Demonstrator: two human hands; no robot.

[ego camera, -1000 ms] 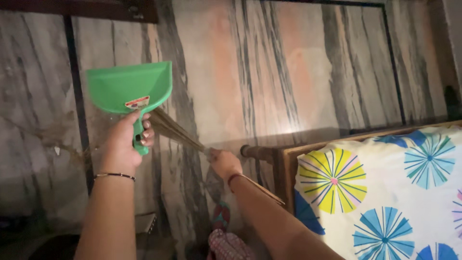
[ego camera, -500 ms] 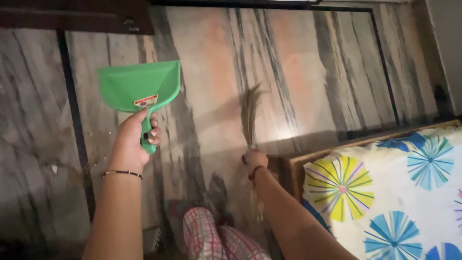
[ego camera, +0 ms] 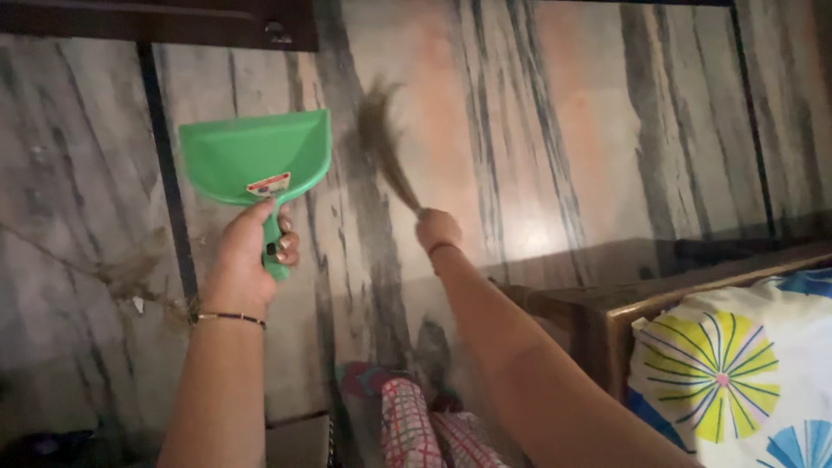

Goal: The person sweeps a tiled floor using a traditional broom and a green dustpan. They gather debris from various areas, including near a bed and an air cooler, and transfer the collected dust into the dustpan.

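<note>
A streaked marble floor (ego camera: 555, 130) is filling most of the view, with a wooden bed frame (ego camera: 607, 303) and a floral mattress (ego camera: 737, 373) sitting at lower right. The green dustpan (ego camera: 256, 156) is hovering over the floor, its handle being gripped by the closed left hand (ego camera: 247, 260). Just to its right, the right hand (ego camera: 438, 230) is clenching a grass broom (ego camera: 386, 152), bristles pointing up and away.

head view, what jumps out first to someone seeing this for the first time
The bright green dustpan stands out most, held up by its handle in the left hand at upper left above the streaked marble floor. Beside it, the right hand grips a blurred grass broom angled toward the pan. At lower right lies a bedsheet with colourful starbursts.
</note>
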